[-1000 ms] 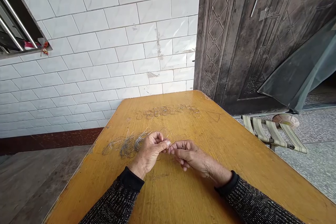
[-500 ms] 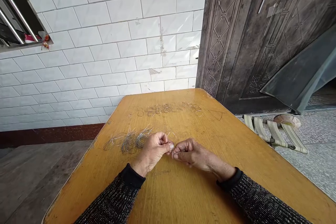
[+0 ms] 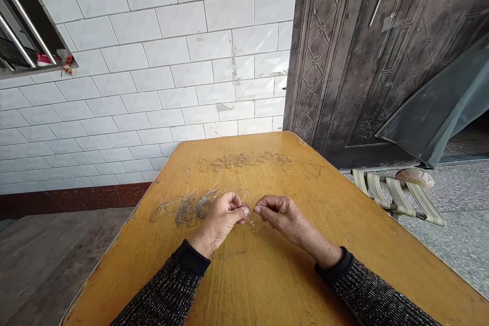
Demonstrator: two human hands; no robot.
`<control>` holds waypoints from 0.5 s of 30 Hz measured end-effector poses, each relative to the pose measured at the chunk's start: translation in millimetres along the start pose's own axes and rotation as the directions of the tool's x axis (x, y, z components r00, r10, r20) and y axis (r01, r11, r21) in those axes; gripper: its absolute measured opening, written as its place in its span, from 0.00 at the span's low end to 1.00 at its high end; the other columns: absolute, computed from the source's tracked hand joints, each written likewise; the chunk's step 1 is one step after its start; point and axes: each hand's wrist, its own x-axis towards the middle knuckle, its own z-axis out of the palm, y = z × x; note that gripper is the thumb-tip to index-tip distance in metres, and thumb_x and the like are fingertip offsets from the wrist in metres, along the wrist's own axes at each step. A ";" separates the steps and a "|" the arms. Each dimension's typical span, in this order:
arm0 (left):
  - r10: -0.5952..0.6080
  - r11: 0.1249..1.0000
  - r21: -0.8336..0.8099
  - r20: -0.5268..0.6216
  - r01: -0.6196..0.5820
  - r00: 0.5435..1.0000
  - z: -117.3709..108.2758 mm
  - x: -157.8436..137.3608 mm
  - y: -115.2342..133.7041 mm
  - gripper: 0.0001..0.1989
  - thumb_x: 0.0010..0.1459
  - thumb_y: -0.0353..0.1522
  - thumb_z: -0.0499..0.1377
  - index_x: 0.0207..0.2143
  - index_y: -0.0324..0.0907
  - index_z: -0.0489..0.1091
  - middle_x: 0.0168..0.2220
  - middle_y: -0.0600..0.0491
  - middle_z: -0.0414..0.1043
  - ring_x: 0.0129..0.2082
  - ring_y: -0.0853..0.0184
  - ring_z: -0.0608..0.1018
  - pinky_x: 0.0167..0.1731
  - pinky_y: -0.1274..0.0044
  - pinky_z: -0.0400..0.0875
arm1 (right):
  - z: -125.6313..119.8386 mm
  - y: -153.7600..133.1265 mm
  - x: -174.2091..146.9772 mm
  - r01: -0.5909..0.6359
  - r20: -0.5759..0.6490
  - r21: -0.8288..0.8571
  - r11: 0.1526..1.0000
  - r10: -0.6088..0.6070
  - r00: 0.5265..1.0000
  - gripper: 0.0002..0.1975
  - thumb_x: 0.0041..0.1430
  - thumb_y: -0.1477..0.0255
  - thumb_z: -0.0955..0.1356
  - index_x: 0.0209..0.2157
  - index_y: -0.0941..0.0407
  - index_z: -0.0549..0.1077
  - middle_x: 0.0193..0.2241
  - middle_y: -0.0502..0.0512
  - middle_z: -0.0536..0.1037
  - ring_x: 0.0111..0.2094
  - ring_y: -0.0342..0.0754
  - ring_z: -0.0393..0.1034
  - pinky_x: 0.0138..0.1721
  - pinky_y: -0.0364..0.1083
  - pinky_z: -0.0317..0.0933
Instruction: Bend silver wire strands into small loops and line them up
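Observation:
Over the middle of the wooden table [image 3: 260, 285], my left hand [image 3: 222, 220] pinches a thin wire [image 3: 252, 220] between thumb and forefinger. My right hand [image 3: 286, 218] faces it a small gap away, thumb and fingertips pressed together at the wire's other side. A curved bit of the wire shows between and below the fingertips; the rest is too fine to follow. Just left of my left hand lie tangled bundles of silvery wire [image 3: 186, 210]. Farther back, several small wire rings [image 3: 241, 159] lie in a loose row.
A bent piece of wire [image 3: 313, 169] lies near the table's right edge. White tiled wall [image 3: 153, 76] stands behind the table, with a dark carved door [image 3: 344, 71] to the right. A striped strap seat [image 3: 399, 196] is on the floor at the right.
My right hand has moved slightly right and its fingertips have parted from those of my left hand. My left hand stays nearly in place. The view has tilted slightly.

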 end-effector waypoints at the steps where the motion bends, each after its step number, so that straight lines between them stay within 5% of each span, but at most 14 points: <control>1: -0.011 1.000 0.003 0.003 0.011 1.000 0.2 -0.3 0.5 0.11 0.42 0.29 0.60 0.23 0.41 0.56 0.22 0.58 0.64 0.19 0.76 0.65 0.23 0.81 0.57 | 0.3 0.2 -0.2 0.001 -0.001 -0.001 1.000 -0.001 1.000 0.14 0.49 0.63 0.65 0.19 0.59 0.66 0.14 0.43 0.56 0.15 0.36 0.48 0.17 0.39 0.44; 15: 0.050 0.996 0.078 -0.007 -0.049 0.999 0.1 1.1 3.4 0.09 0.42 0.30 0.61 0.23 0.39 0.61 0.20 0.59 0.63 0.20 0.76 0.65 0.23 0.81 0.59 | 1.7 2.9 0.7 -0.039 -0.016 0.101 0.994 0.041 0.999 0.14 0.48 0.62 0.65 0.18 0.58 0.66 0.11 0.44 0.60 0.12 0.36 0.50 0.15 0.39 0.45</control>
